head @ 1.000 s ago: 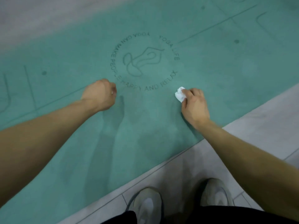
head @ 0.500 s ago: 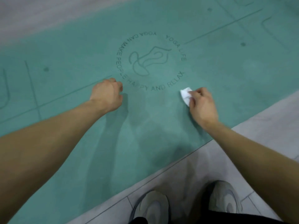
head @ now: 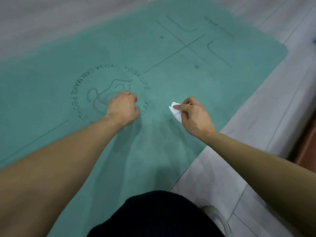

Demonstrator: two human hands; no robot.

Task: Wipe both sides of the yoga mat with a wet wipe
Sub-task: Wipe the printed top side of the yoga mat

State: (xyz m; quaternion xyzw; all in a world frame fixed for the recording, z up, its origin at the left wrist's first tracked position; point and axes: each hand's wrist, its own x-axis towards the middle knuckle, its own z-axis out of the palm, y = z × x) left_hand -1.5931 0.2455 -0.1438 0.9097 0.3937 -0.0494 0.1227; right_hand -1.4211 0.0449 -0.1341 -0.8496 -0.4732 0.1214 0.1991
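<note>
- A teal yoga mat [head: 171, 151] is seen spread flat on a pale tiled floor [head: 256, 151], with its right end and rounded corner in view at the upper right.
- A printed circular logo [head: 109, 93] is carried on the mat's upper face, with lettering reading "YOGA LIFE" and "YOGA CAN MAKE PEOPLE" round a line drawing; straight alignment lines and dots are printed further toward the mat's end.
- The left hand [head: 124, 108] is held as a clenched fist, with nothing seen in it, and is set on the mat over the lower right part of the logo.
- A crumpled white wet wipe [head: 175, 110] is pinched between the thumb and curled fingers of the right hand [head: 195, 115], just to the right of the logo.
- The wipe is held at or just above the mat's surface; whether it touches cannot be told.
- The two hands are kept apart, with bare mat between them.
- Dark clothing [head: 153, 216] is seen at the bottom edge, over the mat's near edge.
- A light-coloured shoe [head: 217, 218] is seen on the tiles beside it.
</note>
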